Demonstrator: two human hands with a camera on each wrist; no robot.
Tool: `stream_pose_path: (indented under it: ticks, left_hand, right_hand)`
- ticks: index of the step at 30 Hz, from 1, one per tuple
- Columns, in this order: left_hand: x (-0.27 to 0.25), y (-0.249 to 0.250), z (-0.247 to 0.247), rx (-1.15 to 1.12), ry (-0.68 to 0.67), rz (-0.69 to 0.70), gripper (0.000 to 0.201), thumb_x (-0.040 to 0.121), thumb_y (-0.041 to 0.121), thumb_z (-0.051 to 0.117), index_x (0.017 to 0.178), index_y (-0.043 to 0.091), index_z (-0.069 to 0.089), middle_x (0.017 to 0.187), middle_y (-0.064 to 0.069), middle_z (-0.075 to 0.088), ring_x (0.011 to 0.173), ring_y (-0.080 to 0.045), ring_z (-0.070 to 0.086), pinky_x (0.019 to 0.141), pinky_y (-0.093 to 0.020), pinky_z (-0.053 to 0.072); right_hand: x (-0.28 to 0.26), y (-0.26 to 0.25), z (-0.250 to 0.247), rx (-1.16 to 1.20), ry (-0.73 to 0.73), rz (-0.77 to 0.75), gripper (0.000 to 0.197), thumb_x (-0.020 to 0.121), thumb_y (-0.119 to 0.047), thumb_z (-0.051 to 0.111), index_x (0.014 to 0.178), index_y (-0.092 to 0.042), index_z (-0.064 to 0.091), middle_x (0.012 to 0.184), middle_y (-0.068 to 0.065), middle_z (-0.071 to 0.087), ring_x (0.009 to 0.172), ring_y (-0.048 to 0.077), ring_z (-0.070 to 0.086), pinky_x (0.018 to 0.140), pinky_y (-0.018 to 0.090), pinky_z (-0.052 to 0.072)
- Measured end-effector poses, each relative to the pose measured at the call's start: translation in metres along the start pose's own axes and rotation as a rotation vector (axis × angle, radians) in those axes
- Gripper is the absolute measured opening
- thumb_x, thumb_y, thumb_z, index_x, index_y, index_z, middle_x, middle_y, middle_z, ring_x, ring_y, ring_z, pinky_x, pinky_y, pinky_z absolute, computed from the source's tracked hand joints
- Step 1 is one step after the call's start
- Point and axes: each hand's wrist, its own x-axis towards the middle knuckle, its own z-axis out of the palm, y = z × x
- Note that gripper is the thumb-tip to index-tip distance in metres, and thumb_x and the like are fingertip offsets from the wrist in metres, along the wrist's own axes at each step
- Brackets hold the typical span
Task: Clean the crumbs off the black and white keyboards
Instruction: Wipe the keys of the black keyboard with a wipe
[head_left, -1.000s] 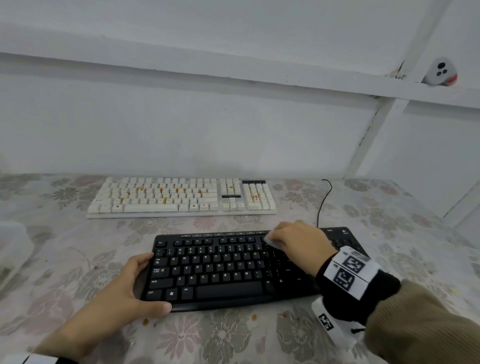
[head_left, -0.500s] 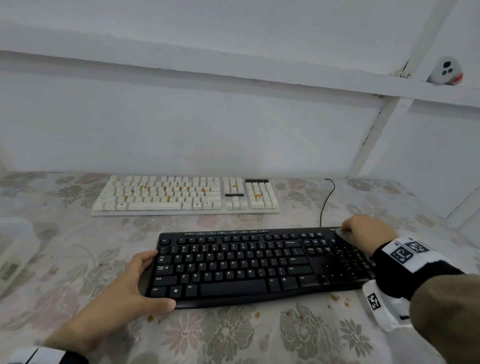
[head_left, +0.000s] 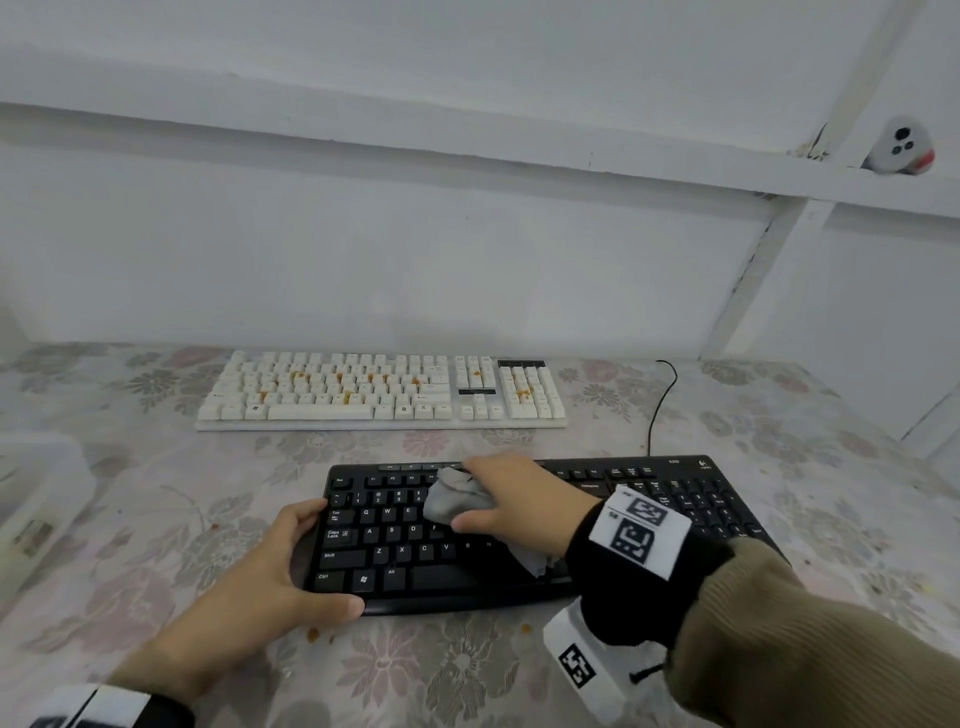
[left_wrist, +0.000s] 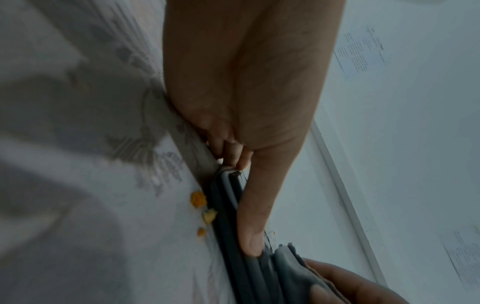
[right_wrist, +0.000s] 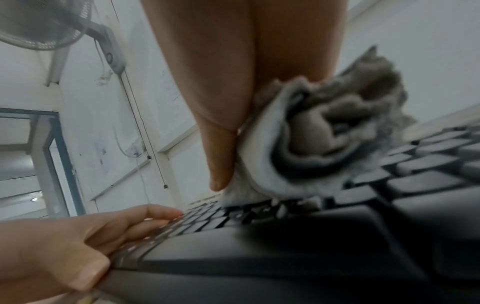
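The black keyboard lies near me on the flowered tablecloth. My left hand grips its left end, thumb along the front edge, fingers over the side. My right hand holds a crumpled grey cloth against the upper left keys. In the right wrist view the cloth bunches under my palm on the black keyboard. The left wrist view shows my thumb along the black keyboard's edge with orange crumbs beside it. Behind lies the white keyboard, dotted with orange crumbs.
Loose crumbs lie on the tablecloth in front of the black keyboard. A black cable runs back from it toward the wall. A white container sits at the left edge. A small white device rests on the wall ledge.
My right hand swept with the cloth from the keyboard's middle to its far right end, then back to the upper left keys. My left hand kept its hold on the left end.
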Motion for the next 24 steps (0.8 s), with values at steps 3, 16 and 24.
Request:
stream_pose_path:
  ticks: [3, 16, 24]
  left_hand:
    - [0.0, 0.0, 0.0, -0.016, -0.004, -0.007, 0.112, 0.019, 0.053, 0.095, 0.117, 0.048, 0.041, 0.127, 0.028, 0.053, 0.108, 0.009, 0.059, 0.09, -0.023, 0.046]
    - [0.0, 0.0, 0.0, -0.01, 0.005, -0.009, 0.114, 0.016, 0.056, 0.093, 0.117, 0.049, 0.041, 0.123, 0.028, 0.055, 0.103, 0.012, 0.059, 0.084, -0.019, 0.046]
    - [-0.001, -0.001, 0.001, -0.039, -0.002, -0.006, 0.111, 0.02, 0.047, 0.096, 0.118, 0.046, 0.043, 0.115, 0.034, 0.06, 0.104, 0.011, 0.06, 0.082, -0.019, 0.049]
  right_hand:
    - [0.007, -0.003, 0.008, 0.022, 0.037, -0.016, 0.032, 0.092, -0.039, 0.055, 0.084, -0.009, 0.047, 0.084, 0.007, 0.051, 0.075, 0.02, 0.046, 0.057, 0.025, 0.031]
    - [0.0, -0.019, 0.022, -0.245, 0.281, -0.218, 0.018, 0.062, 0.005, 0.072, 0.072, -0.008, 0.066, 0.076, 0.009, 0.06, 0.081, 0.029, 0.056, 0.063, 0.028, 0.038]
    - [-0.011, -0.02, 0.032, -0.179, 0.306, -0.295, 0.026, 0.055, 0.001, 0.079, 0.069, -0.013, 0.061, 0.078, 0.001, 0.056, 0.075, 0.023, 0.055, 0.057, 0.03, 0.048]
